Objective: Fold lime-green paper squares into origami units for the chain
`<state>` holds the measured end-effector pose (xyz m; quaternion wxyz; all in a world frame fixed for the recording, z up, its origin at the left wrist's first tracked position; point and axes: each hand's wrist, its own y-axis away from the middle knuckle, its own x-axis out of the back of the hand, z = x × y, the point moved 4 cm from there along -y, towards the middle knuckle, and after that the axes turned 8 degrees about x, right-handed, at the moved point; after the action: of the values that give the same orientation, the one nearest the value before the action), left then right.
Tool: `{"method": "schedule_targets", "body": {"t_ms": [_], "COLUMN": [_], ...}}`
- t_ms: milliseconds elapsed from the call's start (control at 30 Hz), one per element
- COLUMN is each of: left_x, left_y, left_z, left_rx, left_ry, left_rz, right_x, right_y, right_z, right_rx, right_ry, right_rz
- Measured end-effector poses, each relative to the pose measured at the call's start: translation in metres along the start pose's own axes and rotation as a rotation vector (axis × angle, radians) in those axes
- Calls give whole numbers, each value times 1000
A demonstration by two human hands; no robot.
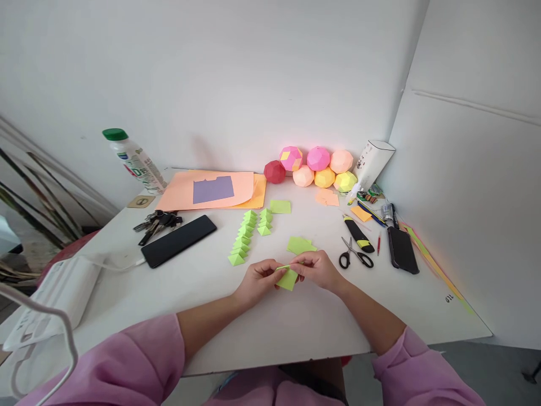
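Observation:
A small light-green piece of paper (288, 279) is pinched between both hands above the front of the table, its upper edge folded over. My left hand (260, 282) grips its left side with thumb and fingers. On the other side, my right hand (318, 269) holds the fold between thumb and forefinger. Just behind the hands lie loose light-green paper sheets (300, 245). Two rows of folded green paper pyramids (243, 239) stand left of them, overlapping one another. One more flat green sheet (280, 207) lies behind the shorter row.
Paper balls (318, 159) are stacked against the wall. Right of my hands lie scissors (355, 255), a cutter knife (358, 233) and a phone (403, 250). On the left are a black power bank or phone (179, 241), keys (158, 223), a bottle (137, 163) and orange paper sheets (177, 192).

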<state>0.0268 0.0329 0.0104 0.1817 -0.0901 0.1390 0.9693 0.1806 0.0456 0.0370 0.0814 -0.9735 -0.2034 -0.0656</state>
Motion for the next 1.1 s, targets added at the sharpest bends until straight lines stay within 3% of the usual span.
{"method": "schedule_targets", "body": {"t_ms": [233, 467, 733, 1100], "left_x": [-1, 5, -6, 5], "left_y": [2, 3, 3, 0], "left_z": [1, 4, 1, 0], "left_rx": [-6, -56, -34, -56], "left_ry": [24, -40, 61, -48], "left_rz": [-55, -10, -154, 29], "right_x": [-1, 0, -9, -9], "right_y": [-1, -2, 1, 3], "right_z": [-2, 1, 3, 0], "right_rx": [-58, -113, -135, -115], "right_ry": [-86, -127, -112, 27], "right_rz": [-36, -31, -47, -3]}}
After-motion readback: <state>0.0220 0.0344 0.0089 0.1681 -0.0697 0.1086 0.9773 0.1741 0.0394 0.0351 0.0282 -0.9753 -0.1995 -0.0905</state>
